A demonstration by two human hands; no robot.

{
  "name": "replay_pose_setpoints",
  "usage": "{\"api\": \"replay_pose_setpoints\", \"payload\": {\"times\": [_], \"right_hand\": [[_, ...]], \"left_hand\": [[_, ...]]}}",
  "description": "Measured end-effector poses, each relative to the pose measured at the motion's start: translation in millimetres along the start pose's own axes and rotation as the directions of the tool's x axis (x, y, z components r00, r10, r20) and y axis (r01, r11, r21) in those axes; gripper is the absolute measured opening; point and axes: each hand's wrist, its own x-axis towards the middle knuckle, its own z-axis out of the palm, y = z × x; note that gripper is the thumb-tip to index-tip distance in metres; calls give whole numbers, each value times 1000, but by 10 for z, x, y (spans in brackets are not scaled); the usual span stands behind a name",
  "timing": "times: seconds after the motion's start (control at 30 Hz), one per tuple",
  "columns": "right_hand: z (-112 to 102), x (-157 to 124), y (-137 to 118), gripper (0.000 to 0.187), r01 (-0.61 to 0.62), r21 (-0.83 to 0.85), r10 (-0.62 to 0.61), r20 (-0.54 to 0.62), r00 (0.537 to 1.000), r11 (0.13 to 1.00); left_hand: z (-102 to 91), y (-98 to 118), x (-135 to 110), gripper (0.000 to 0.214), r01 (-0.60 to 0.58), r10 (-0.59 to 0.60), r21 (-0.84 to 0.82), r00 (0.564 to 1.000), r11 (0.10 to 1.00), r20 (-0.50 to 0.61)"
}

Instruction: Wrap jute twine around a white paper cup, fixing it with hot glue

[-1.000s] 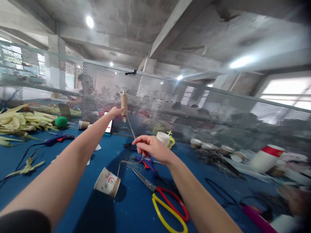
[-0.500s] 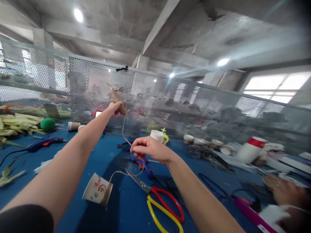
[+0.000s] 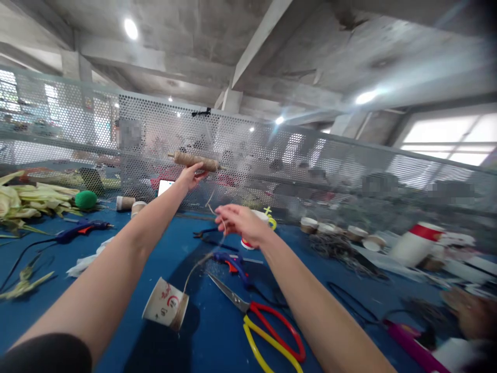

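Head view, near to far. Nearest the viewer, a pair of scissors with one red and one yellow handle loop lies on the blue table, blades closed and pointing away to the left. Just left of the blades a paper cup lies on its side, mouth toward the scissors. A strand of twine rises from the cup's mouth, past a blue glue gun lying beyond the scissor tips, and reaches the right hand. That hand hovers above the table with fingers loosely extended to the left, the strand passing at the fingertips; motion blur hides whether it is pinched. From there the strand climbs to the spool of twine, which the left hand grasps from below, arm outstretched, holding it level and well above the table. Behind the right hand stands a white cup with a yellow handle. Far left: a second glue gun, a green ball and a heap of pale husks. Far right: a white container with a red band and, at the lower edge, another person's hand. A perforated metal screen closes the table's far side
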Motion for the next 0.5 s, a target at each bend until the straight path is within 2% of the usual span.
{"api": "replay_pose_setpoints", "payload": {"times": [0.03, 0.07, 0.2, 0.33, 0.5], "right_hand": [[-45, 115, -9, 13, 7, 30, -3, -133, 991, 1000], [-88, 234, -19, 11, 26, 35, -19, -197, 980, 999], [-163, 652, -81, 9, 83, -2, -80, -298, 951, 997], [-44, 913, -155, 17, 121, -93, -146, -332, 932, 988], [275, 1031, -193, 15, 118, -138, -149, -240, 959, 983]], "left_hand": [[21, 7, 13, 21, 4, -4, -19, 1000, 1000, -2], [34, 17, 27, 21, 4, -5, -38, 1000, 999, -13], [17, 58, 55, 25, -8, -1, -94, 995, 996, -102], [-40, 83, 38, 24, 25, -36, -105, 993, 994, -114], [-99, 128, 44, 22, 56, -68, -106, 992, 993, -107]]}}
